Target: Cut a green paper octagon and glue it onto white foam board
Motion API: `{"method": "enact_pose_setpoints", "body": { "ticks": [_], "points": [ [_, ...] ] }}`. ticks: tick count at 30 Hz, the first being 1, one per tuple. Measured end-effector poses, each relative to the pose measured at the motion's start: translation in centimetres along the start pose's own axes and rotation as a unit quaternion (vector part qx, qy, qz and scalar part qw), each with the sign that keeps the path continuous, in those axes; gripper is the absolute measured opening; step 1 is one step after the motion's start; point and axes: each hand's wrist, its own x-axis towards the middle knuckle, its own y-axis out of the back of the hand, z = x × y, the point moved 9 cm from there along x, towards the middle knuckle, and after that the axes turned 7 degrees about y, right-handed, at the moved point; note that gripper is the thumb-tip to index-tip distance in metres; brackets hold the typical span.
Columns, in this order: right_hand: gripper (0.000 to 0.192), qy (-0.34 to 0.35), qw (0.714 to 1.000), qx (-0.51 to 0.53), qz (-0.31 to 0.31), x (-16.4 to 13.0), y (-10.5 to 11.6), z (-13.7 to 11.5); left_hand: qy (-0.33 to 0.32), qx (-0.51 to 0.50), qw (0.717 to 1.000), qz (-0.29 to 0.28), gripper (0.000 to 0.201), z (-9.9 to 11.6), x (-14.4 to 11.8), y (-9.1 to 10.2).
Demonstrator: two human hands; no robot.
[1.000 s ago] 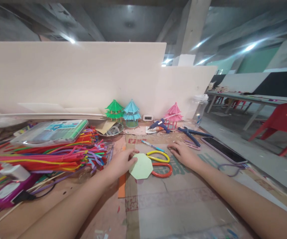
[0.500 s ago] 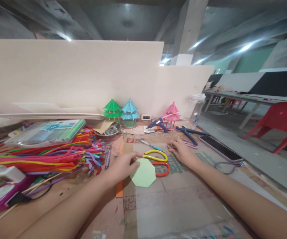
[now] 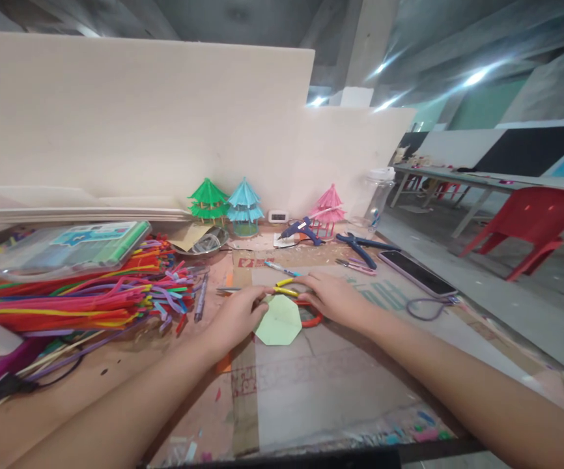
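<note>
My left hand (image 3: 240, 316) pinches the upper left edge of a pale green paper octagon (image 3: 279, 324) between thumb and fingers. The sheet is held over the cardboard mat. Behind it lie scissors with one yellow handle (image 3: 288, 291) and one red handle; a blade tip shows to the left, past my left hand. My right hand (image 3: 333, 296) has its fingers curled around the handles, partly covering them. A blue and white pen (image 3: 282, 268) lies just beyond the scissors.
Pipe cleaners (image 3: 91, 306) and a plastic marker case (image 3: 62, 251) fill the left side. Green, blue (image 3: 245, 207) and pink paper pavilions stand at the back, with a glue gun (image 3: 304, 228). Pliers (image 3: 360, 247) and a phone (image 3: 417, 273) lie right.
My right hand has moved left from the mat onto the scissors' handles. The left hand still holds the octagon. The view has tilted down slightly.
</note>
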Motion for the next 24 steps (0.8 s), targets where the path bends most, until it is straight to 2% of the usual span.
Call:
{"method": "enact_pose_setpoints", "body": {
  "ticks": [3, 7, 15, 19, 24],
  "points": [
    [0.019, -0.020, 0.999, -0.009, -0.023, 0.4, -0.5, 1.1, -0.018, -0.003, 1.000, -0.001, 0.031, 0.6, -0.1, -0.2],
    [0.017, -0.026, 0.999, -0.007, -0.039, 0.8, -0.4, 2.1, -0.054, -0.009, 0.998, -0.021, 0.028, 1.3, 0.0, -0.6],
    [0.026, -0.018, 0.998, -0.010, -0.058, 0.4, -0.2, 1.7, -0.087, -0.009, 0.995, -0.047, 0.031, 1.0, -0.1, -0.7],
    [0.022, -0.034, 0.998, -0.017, -0.044, 1.3, -0.1, 4.1, -0.104, 0.004, 0.993, -0.057, 0.034, 1.3, 0.1, -1.0],
    [0.014, -0.043, 0.999, 0.004, -0.001, 2.6, 0.9, 7.4, -0.122, 0.035, 0.991, -0.042, 0.029, 1.6, 0.9, -0.9]
  ]
}}
